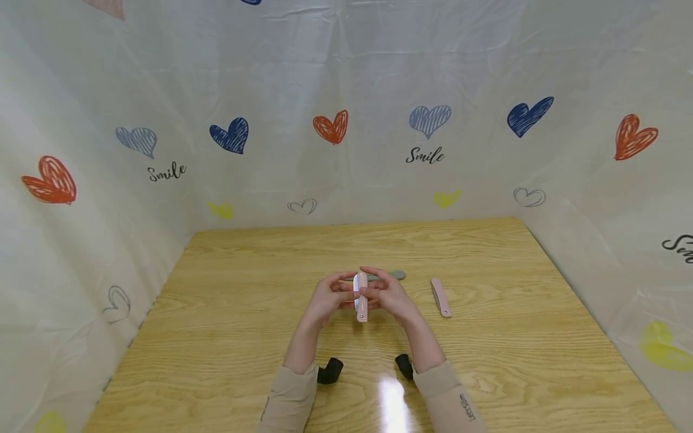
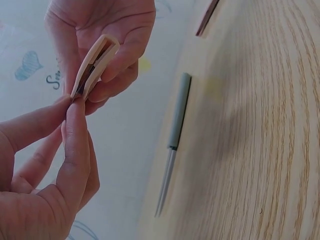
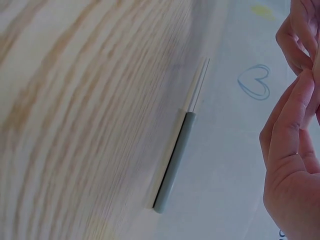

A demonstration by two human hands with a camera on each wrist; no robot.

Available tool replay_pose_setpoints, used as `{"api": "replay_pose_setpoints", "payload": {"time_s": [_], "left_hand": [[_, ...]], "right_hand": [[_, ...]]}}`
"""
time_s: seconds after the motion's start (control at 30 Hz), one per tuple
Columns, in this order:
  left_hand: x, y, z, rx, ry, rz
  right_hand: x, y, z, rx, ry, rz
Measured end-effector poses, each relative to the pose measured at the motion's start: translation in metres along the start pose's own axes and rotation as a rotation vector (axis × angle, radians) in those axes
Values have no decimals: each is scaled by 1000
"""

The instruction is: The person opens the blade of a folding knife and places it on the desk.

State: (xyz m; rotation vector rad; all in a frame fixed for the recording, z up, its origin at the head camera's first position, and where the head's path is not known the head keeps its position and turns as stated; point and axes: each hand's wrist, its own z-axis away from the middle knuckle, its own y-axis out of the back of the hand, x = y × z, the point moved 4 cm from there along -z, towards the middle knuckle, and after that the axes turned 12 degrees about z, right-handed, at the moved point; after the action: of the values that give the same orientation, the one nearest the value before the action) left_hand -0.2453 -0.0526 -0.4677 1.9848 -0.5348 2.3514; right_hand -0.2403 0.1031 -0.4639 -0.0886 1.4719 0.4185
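A pink-handled folding knife [image 1: 363,313] is held up between both hands above the table, its shiny blade [image 1: 356,282] lying along the left side of the handle. My right hand [image 1: 393,296] grips the handle. With thumb and fingertips, my left hand [image 1: 325,299] pinches the knife at the blade side; in the left wrist view these fingertips meet at the lower end of the slotted handle [image 2: 109,46]. Fingers partly hide the blade. Behind the hands lies a green folding knife [image 1: 399,275] with its thin blade [image 2: 166,182] out.
Another pink folding knife [image 1: 441,297] lies folded on the wooden table [image 1: 233,325], right of the hands. Black wrist devices [image 1: 330,371] stick out beside the sleeves. A white curtain [image 1: 368,72] printed with hearts surrounds the table at the back and sides.
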Motion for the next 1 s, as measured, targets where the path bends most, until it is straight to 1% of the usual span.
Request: {"api": "replay_pose_setpoints", "payload": {"time_s": [0.3,0.5,0.73,1.0], "left_hand": [[-2,1,0,25,-2,15],[-3,0,0,30,-16,5],[-3,-1,-1,71,-24,-16],[-3,-1,0,106,-31,-34]], "right_hand": [[4,2,0,42,-23,-1],[6,3,0,46,-33,2],[8,3,0,71,-57,-4],[8,6,0,95,-48,-25]]}}
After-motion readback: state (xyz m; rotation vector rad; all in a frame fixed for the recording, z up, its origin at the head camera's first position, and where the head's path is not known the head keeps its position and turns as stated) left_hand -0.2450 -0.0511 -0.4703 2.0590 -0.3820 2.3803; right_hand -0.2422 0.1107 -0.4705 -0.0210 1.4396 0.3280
